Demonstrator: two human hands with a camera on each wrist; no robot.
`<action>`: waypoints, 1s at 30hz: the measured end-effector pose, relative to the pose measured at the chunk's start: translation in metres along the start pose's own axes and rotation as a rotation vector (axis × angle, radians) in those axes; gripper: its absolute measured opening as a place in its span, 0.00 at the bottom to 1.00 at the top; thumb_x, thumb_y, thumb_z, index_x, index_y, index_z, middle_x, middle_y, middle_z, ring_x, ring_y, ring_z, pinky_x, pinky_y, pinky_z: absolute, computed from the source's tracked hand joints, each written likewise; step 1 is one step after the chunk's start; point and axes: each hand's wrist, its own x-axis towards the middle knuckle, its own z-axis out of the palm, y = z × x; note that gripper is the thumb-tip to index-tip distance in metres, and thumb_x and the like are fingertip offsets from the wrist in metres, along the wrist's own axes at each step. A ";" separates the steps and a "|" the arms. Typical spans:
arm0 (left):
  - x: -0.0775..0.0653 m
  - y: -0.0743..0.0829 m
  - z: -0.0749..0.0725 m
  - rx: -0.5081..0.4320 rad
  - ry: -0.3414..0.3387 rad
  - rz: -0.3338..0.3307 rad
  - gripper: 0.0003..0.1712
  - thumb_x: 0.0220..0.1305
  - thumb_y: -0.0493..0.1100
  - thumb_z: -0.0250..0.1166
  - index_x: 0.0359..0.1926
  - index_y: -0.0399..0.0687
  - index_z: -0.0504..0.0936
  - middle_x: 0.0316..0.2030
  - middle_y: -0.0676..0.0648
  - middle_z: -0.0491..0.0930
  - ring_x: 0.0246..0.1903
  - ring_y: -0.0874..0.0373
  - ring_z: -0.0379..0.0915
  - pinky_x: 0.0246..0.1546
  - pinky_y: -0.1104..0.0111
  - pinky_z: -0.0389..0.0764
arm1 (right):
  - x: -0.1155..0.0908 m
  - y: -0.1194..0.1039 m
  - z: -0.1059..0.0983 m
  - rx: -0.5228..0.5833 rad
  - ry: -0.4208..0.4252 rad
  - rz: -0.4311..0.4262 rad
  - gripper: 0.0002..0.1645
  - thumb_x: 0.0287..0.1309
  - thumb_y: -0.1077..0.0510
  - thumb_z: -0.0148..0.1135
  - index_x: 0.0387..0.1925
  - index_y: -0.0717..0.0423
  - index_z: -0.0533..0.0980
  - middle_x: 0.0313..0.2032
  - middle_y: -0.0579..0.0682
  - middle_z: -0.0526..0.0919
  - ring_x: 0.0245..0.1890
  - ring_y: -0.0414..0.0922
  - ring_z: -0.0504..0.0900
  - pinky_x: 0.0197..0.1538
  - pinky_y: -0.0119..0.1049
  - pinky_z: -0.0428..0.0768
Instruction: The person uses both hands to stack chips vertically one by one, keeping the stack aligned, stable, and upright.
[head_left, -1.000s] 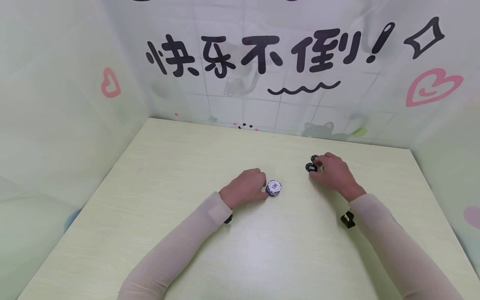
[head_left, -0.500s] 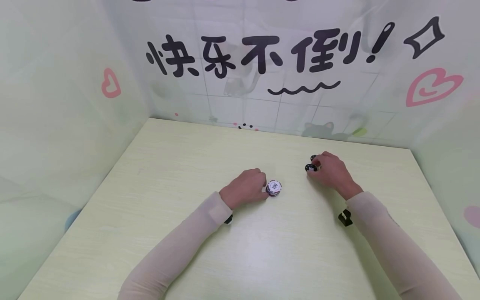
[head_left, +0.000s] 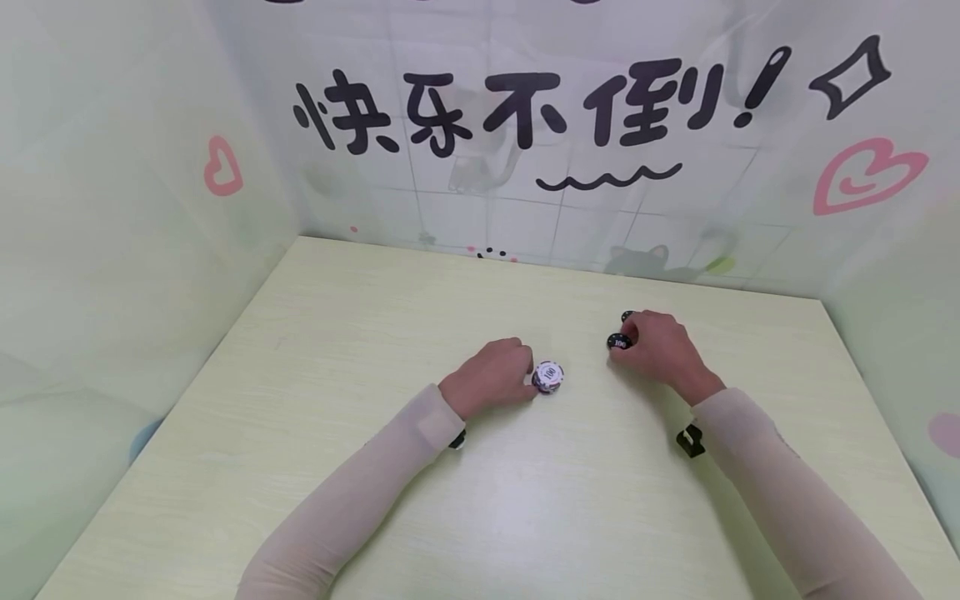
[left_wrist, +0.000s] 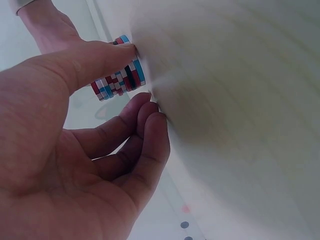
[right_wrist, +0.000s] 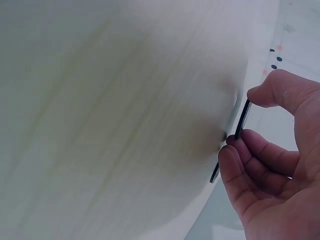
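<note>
A stack of poker chips [head_left: 548, 375] stands upright on the table, a white 100 chip on top. My left hand [head_left: 489, 377] rests beside it, holding it between thumb and curled fingers; red, white, blue and black edges show on the stack [left_wrist: 120, 80] in the left wrist view. Farther right, my right hand [head_left: 663, 350] pinches a black 100 poker chip [head_left: 618, 342] by its edges. Seen from the right wrist, that chip [right_wrist: 242, 119] is tilted just off the table. A second black chip [head_left: 627, 317] lies behind it, partly hidden by the fingers.
The pale wooden table [head_left: 360, 333] meets a printed cloth backdrop [head_left: 480, 208] at its back edge, with cloth walls left and right. A black wrist mount [head_left: 691, 441] shows under the right cuff.
My right hand has shifted slightly left and nearer to me, bringing the pinched black chip along, away from the other black chip. My left hand and the stack have stayed put.
</note>
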 end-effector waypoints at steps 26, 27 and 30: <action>0.000 0.000 -0.001 0.019 0.003 0.007 0.13 0.60 0.48 0.69 0.34 0.42 0.82 0.27 0.51 0.74 0.28 0.59 0.65 0.31 0.70 0.70 | -0.015 -0.025 0.010 0.010 0.086 -0.209 0.17 0.47 0.54 0.69 0.42 0.50 0.82 0.29 0.47 0.74 0.27 0.44 0.71 0.30 0.38 0.69; 0.000 0.000 -0.001 0.018 0.002 0.007 0.13 0.60 0.48 0.69 0.34 0.42 0.82 0.27 0.51 0.74 0.28 0.59 0.65 0.31 0.70 0.70 | -0.015 -0.026 0.010 0.010 0.091 -0.216 0.17 0.47 0.54 0.69 0.42 0.50 0.82 0.29 0.47 0.73 0.27 0.44 0.70 0.30 0.37 0.69; 0.001 0.000 -0.001 0.019 -0.001 0.006 0.13 0.60 0.48 0.69 0.34 0.42 0.82 0.27 0.51 0.74 0.28 0.58 0.66 0.30 0.70 0.71 | -0.016 -0.029 0.011 0.002 0.105 -0.237 0.17 0.47 0.54 0.69 0.42 0.50 0.81 0.28 0.47 0.72 0.27 0.43 0.69 0.29 0.37 0.68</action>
